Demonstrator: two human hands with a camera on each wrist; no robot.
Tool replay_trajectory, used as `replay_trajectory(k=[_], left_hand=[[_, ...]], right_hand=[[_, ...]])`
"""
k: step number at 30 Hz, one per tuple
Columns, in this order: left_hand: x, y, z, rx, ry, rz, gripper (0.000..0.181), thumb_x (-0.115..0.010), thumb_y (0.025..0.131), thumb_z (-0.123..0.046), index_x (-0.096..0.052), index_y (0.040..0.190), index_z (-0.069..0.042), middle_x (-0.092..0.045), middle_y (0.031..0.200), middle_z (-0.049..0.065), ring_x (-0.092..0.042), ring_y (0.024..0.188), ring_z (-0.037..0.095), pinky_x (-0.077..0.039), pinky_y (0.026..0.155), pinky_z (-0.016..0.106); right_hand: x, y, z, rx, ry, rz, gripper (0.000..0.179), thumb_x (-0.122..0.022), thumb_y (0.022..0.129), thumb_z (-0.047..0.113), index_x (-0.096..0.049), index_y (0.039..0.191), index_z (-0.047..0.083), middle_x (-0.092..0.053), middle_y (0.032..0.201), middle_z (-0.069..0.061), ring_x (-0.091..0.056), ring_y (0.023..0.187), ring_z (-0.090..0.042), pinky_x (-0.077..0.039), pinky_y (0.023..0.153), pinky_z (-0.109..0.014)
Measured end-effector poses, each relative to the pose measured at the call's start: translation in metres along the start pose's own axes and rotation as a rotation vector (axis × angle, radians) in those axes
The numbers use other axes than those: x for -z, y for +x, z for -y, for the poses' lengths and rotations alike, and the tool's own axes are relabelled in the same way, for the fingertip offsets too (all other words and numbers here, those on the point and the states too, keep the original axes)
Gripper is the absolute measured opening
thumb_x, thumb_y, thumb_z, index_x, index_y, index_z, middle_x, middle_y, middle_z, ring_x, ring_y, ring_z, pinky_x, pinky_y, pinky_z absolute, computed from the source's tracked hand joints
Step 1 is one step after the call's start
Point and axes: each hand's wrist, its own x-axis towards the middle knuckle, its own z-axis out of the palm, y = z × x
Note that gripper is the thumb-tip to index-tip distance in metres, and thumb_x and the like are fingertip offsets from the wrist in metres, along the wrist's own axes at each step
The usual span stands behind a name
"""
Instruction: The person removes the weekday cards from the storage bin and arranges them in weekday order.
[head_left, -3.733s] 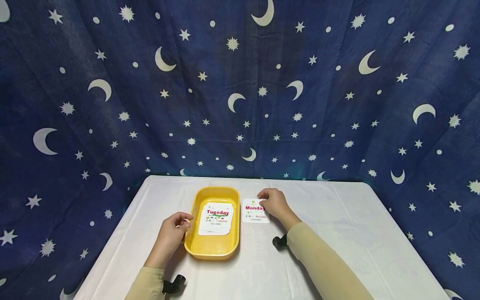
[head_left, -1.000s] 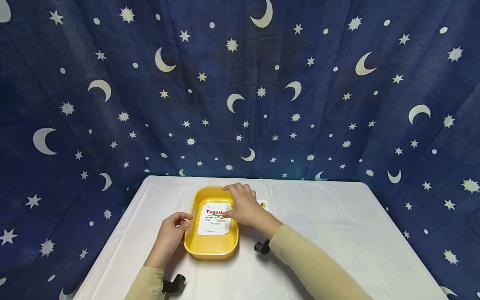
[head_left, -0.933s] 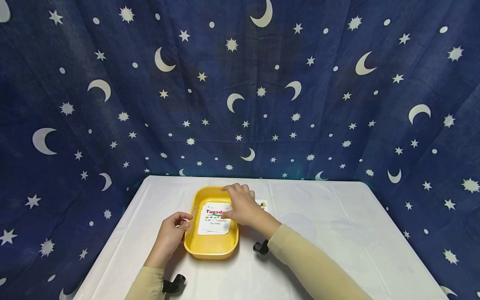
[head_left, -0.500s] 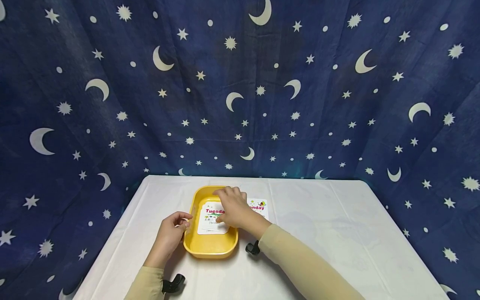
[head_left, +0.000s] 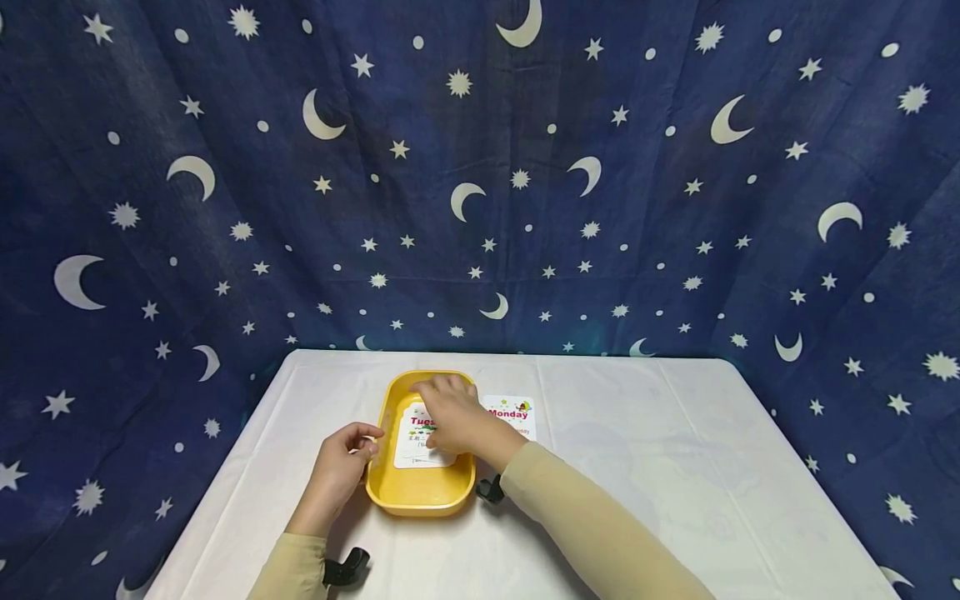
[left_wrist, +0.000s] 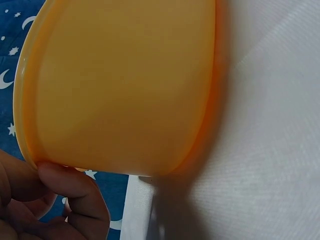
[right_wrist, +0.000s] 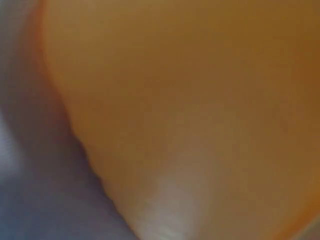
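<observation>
A yellow plastic tray (head_left: 420, 500) stands on the white table, holding a small stack of white word cards (head_left: 412, 454), the top one printed "Tuesday". My left hand (head_left: 341, 467) holds the tray's left rim between thumb and fingers; the left wrist view shows its fingertips (left_wrist: 65, 175) at the tray's edge. Over the stack reaches my right hand (head_left: 456, 421), thumb and fingers spread apart, covering the right part of the top card. Yellow tray wall (right_wrist: 175, 100) fills most of the right wrist view, blurred, and the right fingers are hidden there.
Just right of the tray, a "Monday" card (head_left: 513, 410) lies face up on the white tablecloth (head_left: 637, 467), partly behind the right hand. A dark blue curtain (head_left: 480, 208) with moons and stars hangs beyond the table's back edge. Black wrist mounts (head_left: 347, 568) stick out from the sleeves.
My right hand has let go of the "Monday" card beside the tray and moved left, over the card stack. The left hand has stayed on the tray's rim.
</observation>
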Motion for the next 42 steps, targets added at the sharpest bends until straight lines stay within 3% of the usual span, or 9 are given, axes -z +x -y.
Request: replay_trajectory(k=[13, 21, 30, 42], left_hand=[[0.002, 0.000, 0.003, -0.011, -0.002, -0.002, 0.019, -0.059, 0.103, 0.004, -0.071, 0.119, 0.002, -0.059, 0.090, 0.008, -0.050, 0.066, 0.015, -0.047, 0.052, 0.025], [0.002, 0.001, 0.002, -0.003, -0.009, -0.001, 0.019, -0.060, 0.104, 0.003, -0.071, 0.119, 0.002, -0.058, 0.091, 0.008, -0.051, 0.068, 0.016, -0.048, 0.053, 0.025], [0.002, 0.000, 0.001, 0.009, -0.022, 0.004, 0.020, -0.059, 0.103, 0.005, -0.071, 0.118, 0.002, -0.058, 0.090, 0.007, -0.052, 0.068, 0.016, -0.047, 0.053, 0.024], [0.000, 0.000, -0.001, 0.007, -0.012, 0.003, 0.019, -0.059, 0.104, 0.004, -0.071, 0.119, 0.002, -0.058, 0.092, 0.008, -0.052, 0.069, 0.018, -0.048, 0.054, 0.025]], right_hand=[[-0.005, 0.005, 0.004, 0.000, -0.107, 0.096, 0.099, -0.094, 0.081, 0.024, -0.036, 0.162, 0.031, -0.050, 0.153, -0.005, -0.043, 0.136, -0.027, -0.040, 0.115, -0.048], [-0.005, 0.007, 0.005, -0.023, -0.173, 0.119, 0.104, -0.100, 0.071, 0.019, -0.041, 0.157, 0.027, -0.054, 0.143, -0.005, -0.045, 0.127, -0.026, -0.042, 0.107, -0.043], [-0.008, 0.008, 0.003, -0.023, -0.230, 0.133, 0.097, -0.101, 0.073, 0.037, -0.044, 0.151, 0.022, -0.057, 0.141, -0.007, -0.048, 0.126, -0.025, -0.045, 0.111, -0.039], [-0.012, 0.011, -0.002, 0.011, -0.266, 0.143, 0.102, -0.098, 0.070, 0.055, -0.044, 0.151, 0.024, -0.058, 0.138, -0.006, -0.048, 0.121, -0.025, -0.044, 0.105, -0.039]])
